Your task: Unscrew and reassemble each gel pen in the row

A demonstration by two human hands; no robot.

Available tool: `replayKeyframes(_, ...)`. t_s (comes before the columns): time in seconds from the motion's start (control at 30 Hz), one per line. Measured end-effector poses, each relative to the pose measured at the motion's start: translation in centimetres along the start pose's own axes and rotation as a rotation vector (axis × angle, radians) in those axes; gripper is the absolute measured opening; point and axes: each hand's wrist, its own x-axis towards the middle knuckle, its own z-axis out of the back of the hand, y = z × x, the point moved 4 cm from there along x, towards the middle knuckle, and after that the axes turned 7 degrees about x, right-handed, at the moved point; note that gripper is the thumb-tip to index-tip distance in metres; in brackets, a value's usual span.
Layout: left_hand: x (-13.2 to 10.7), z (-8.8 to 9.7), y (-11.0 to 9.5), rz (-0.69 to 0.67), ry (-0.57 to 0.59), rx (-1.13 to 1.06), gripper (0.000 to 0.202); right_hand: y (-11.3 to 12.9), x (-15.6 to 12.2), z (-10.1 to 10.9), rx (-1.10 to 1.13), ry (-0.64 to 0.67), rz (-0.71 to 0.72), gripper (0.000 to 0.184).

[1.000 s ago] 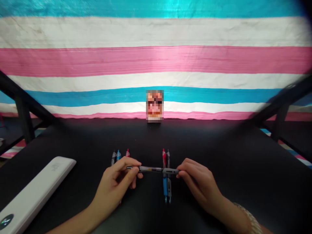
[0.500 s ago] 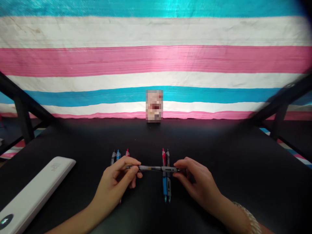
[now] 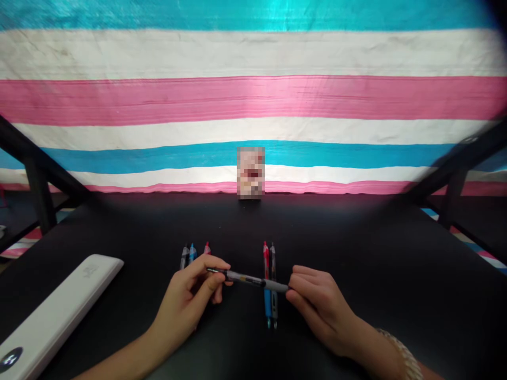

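Both of my hands hold one grey pen (image 3: 249,278) crosswise above a black table (image 3: 356,248). My left hand (image 3: 194,295) pinches its left end between thumb and fingers. The right end sits in the closed fingers of my right hand (image 3: 317,306), and it tilts down on that side. Under the held pen lie a few pens (image 3: 270,285), red, blue and dark, pointing away from me. Behind my left hand the tips of three more pens (image 3: 194,250) stick out.
A long white flat device (image 3: 55,311) lies at the table's near left. A small blurred card (image 3: 251,171) stands at the table's far edge, in front of a striped pink, white and blue cloth (image 3: 253,95). Dark frame bars (image 3: 35,174) flank both sides.
The right end of the held pen has dropped, so the pen now slopes down to the right. My right hand moved slightly lower and closer to me. The left hand stayed put.
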Motion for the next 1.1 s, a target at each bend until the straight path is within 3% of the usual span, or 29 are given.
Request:
replayKeyframes(0.2, -0.2, 0.3, -0.4, -0.049, -0.021, -0.004, 0.012, 0.1, 0.1, 0.1, 0.123, -0.006, -0.075, 0.044)
replayKeyframes(0.37, -0.1, 0.2, 0.2, 0.095, -0.009, -0.142, 0.009, 0.2, 0.3, -0.1, 0.049, 0.019, -0.06, 0.045)
replayKeyframes(0.63, 0.7, 0.5, 0.8, 0.239, -0.089, -0.479, 0.02, -0.4, -0.2, -0.4, 0.052, 0.0, -0.043, 0.03)
replayKeyframes(0.83, 1.0, 0.5, 0.1, 0.206, -0.12, -0.528, 0.041, -0.3, 0.0, -0.2, 0.055, -0.005, -0.043, 0.024)
replayKeyframes(1.1, 0.8, 0.5, 0.3, 0.199, -0.071, -0.528, 0.025, -0.2, 0.1, -0.1, 0.052, -0.023, -0.025, 0.018)
